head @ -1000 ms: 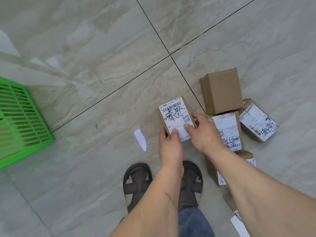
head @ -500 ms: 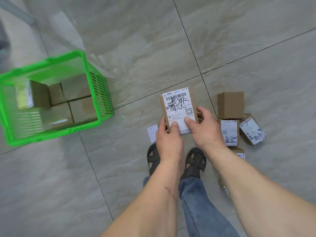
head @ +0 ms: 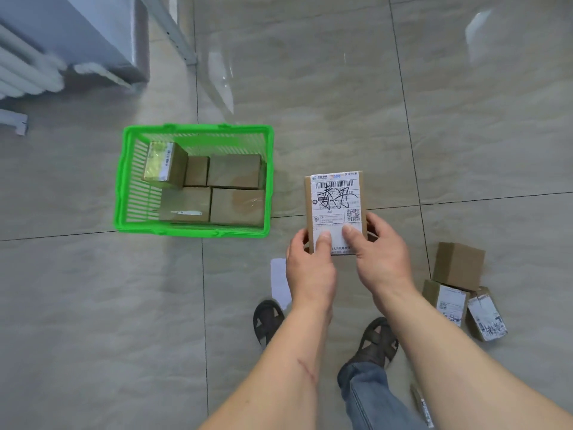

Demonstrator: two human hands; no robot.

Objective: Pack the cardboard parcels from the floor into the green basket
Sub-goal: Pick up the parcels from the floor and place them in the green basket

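Cardboard parcel (head: 335, 209): label side up, held in the air right of the green basket (head: 198, 232)
Left hand (head: 310, 265): grips its near left corner
Right hand (head: 379, 252): grips the near right corner
Basket: already has five boxes
Floor pile (head: 465, 290): three parcels by the right foot

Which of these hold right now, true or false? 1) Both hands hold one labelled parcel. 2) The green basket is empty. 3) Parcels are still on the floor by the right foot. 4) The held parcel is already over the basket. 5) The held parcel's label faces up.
1) True: the left hand and right hand both grip the labelled parcel.
2) False: the green basket already holds several cardboard parcels.
3) True: three floor parcels lie to the right of the right foot.
4) False: it is held over bare floor, to the right of the basket.
5) True: the printed label with handwriting faces the camera.
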